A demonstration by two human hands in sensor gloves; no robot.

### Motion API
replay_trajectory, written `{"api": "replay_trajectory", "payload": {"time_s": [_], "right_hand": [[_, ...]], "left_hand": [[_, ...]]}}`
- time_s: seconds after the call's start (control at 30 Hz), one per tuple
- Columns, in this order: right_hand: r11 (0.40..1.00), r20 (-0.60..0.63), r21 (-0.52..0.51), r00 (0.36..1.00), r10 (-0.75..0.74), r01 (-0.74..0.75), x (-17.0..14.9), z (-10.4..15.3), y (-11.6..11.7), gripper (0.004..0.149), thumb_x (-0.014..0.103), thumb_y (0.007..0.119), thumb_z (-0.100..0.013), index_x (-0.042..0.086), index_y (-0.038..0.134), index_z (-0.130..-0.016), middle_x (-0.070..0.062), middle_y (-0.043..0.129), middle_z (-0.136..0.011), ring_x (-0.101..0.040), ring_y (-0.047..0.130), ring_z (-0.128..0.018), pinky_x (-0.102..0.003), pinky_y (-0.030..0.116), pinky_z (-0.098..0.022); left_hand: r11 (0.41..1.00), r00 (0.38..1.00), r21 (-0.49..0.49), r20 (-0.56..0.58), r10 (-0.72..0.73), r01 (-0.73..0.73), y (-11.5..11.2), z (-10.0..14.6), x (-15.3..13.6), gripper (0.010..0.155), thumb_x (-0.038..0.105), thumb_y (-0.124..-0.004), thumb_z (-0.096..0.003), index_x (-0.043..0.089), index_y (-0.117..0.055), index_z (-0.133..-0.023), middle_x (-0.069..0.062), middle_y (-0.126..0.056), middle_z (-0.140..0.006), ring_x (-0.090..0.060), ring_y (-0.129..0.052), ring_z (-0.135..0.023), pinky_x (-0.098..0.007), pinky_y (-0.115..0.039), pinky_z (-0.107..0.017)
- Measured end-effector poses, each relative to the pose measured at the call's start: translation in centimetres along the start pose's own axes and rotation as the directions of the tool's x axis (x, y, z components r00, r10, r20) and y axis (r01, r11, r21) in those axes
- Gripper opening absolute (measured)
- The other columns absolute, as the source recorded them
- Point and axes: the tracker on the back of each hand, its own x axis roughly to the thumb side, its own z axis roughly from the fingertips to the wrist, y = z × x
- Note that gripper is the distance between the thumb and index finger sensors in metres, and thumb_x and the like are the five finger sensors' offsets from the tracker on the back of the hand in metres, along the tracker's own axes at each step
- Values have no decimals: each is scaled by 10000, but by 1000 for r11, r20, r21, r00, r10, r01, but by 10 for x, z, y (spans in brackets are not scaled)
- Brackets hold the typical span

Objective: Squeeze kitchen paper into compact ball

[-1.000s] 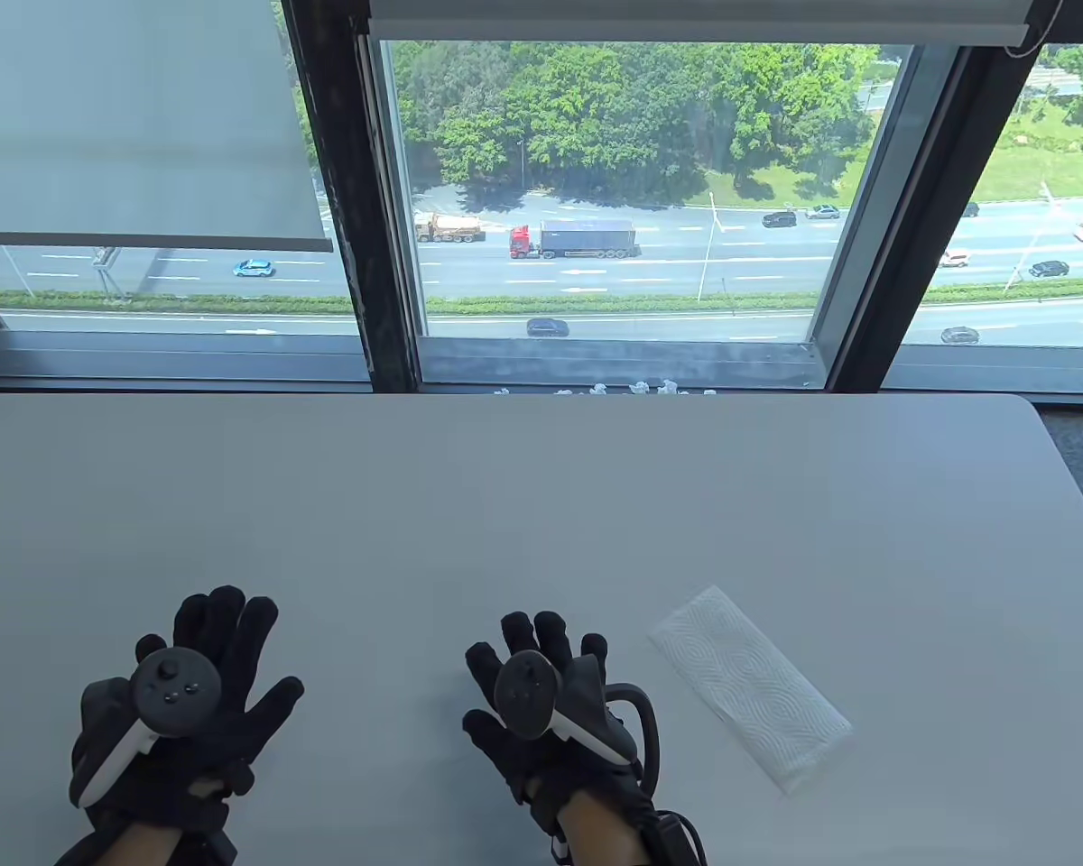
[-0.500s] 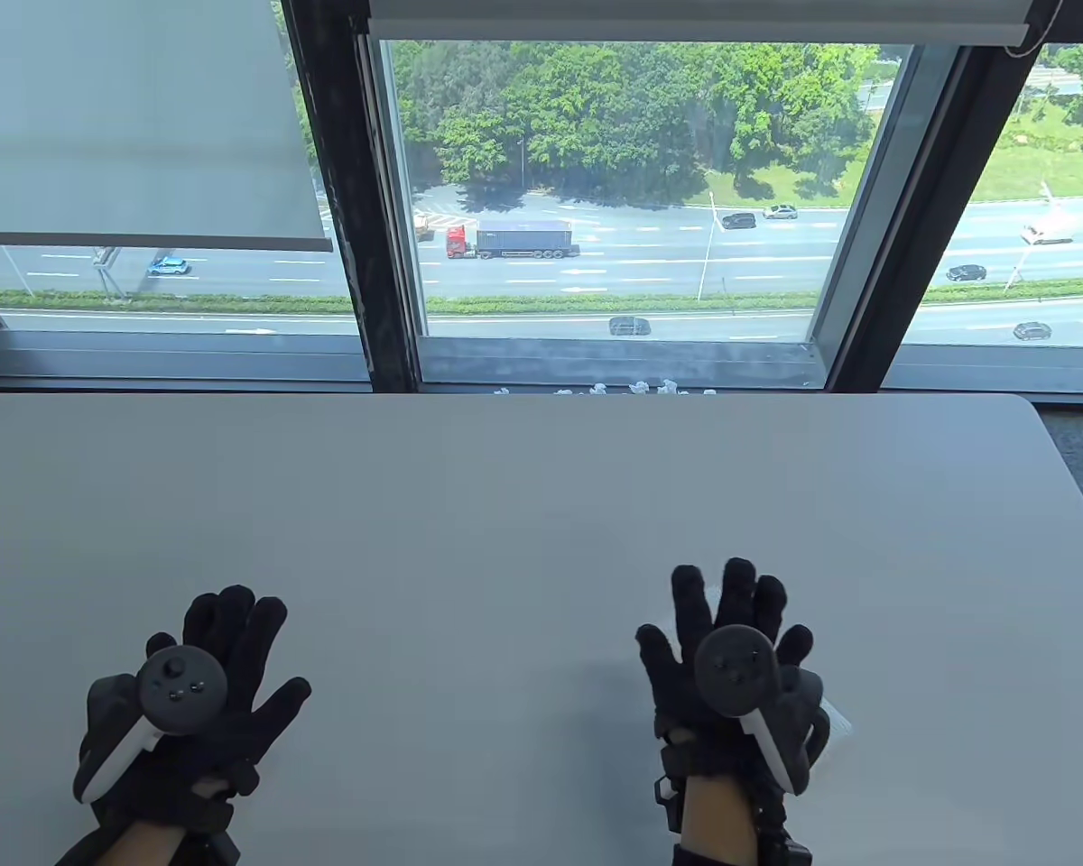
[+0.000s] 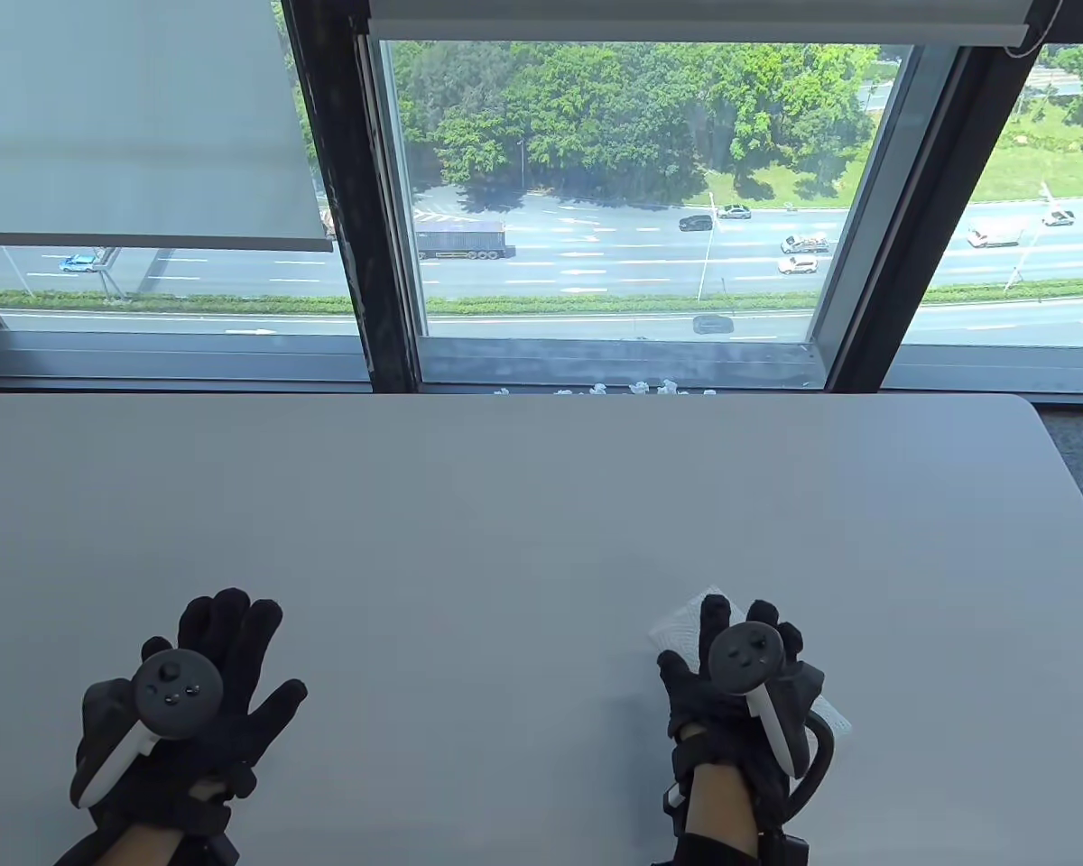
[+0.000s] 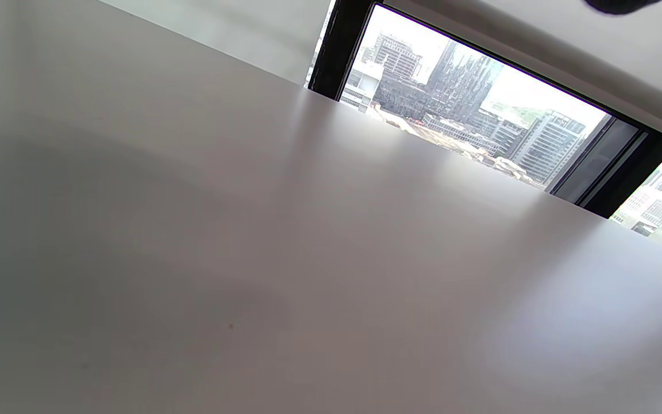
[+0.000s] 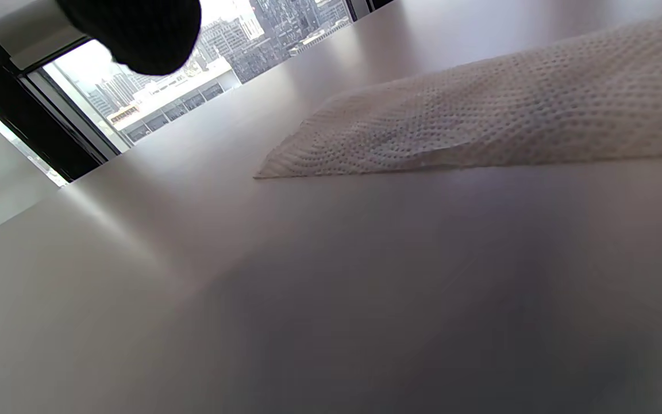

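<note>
White, dimpled kitchen paper (image 3: 677, 629) lies flat on the grey desk (image 3: 541, 505), toward our right, and most of it is hidden under our right hand (image 3: 731, 690). Only a far corner and a sliver by the wrist show in the table view. In the right wrist view the sheet (image 5: 480, 115) looks folded into a soft strip, with one long edge lifting slightly off the desk. Our right hand sits on top of the paper with its fingers drawn in somewhat; whether they already pinch the sheet we cannot tell, since the tracker and the back of the hand cover the contact. Our left hand (image 3: 189, 704) rests flat on the desk well apart from the paper, fingers spread and holding nothing.

We judge the paper to be very light, limp and easy to crush. It should give no resistance and will not break in any way that matters, though it may tear if we drag it hard. Because it is so light, it will probably slide on the smooth desk rather than bunch up if we only push it. The best hold seems to be the middle of the strip: we press down, rake the fingers inward to gather the ends into the palm, then close tight around the wad.
</note>
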Motion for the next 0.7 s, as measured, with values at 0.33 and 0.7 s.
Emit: {"api": "replay_trajectory", "payload": {"time_s": [0.33,0.7], "right_hand": [[991,-177,122,981,84,-63,-18,-15,33,807,621,647,-547,378,135,-1122,-78,-15,-1129,-421,19,-1058,-661,181,-719],[933,-227,-180,936,269,-312,-5,-7,36,367,411,677,-590,451,571,-940,85,594,-974,-141,712,-830,-477,585,-760]], "left_hand": [[1000,1000,-4,5,-21,21,-1,1,2,813,834,-554,-459,734,23,-1023,373,177,-1215,30,217,-1198,-451,97,-902],[1000,1000,12,-8,-14,14,-1,3,-2,812,826,-560,-459,725,9,-1029,364,165,-1217,19,204,-1198,-458,86,-899]]}}
